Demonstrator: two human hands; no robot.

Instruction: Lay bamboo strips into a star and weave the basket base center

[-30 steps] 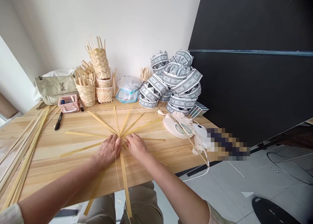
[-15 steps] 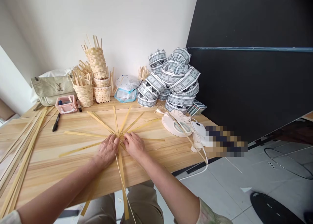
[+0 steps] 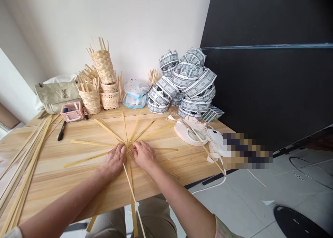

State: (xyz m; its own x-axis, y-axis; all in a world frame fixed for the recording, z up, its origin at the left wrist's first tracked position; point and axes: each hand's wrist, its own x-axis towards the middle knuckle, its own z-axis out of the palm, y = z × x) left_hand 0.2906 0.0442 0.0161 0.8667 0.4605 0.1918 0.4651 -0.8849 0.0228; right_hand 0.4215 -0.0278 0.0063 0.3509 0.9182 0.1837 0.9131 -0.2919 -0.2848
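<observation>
Flat bamboo strips (image 3: 109, 130) cross at one hub on the table and spread outward like spokes. Just left of that crossing, my left hand (image 3: 116, 158) presses down with its fingers curled and closed on the strips. A thinner bamboo strip (image 3: 129, 182) comes out from beside it and hangs past the table's front edge. My right hand (image 3: 144, 155) lies right of the hub, its fingertips pinching strips close to my left hand. The exact grip under both sets of fingers is partly hidden.
Long loose strips (image 3: 28, 165) lie at the left, near a black marker (image 3: 61, 131) and a pink basket (image 3: 72, 112). Woven baskets (image 3: 90, 101) stand at the back beside patterned rolls (image 3: 194, 103). A ribbon roll (image 3: 183, 133) sits at the right.
The view has shifted slightly, so the scene sits a little further right. Both hands stay at the hub, with only slight finger movement. The thin hanging strip lies at a slightly different angle.
</observation>
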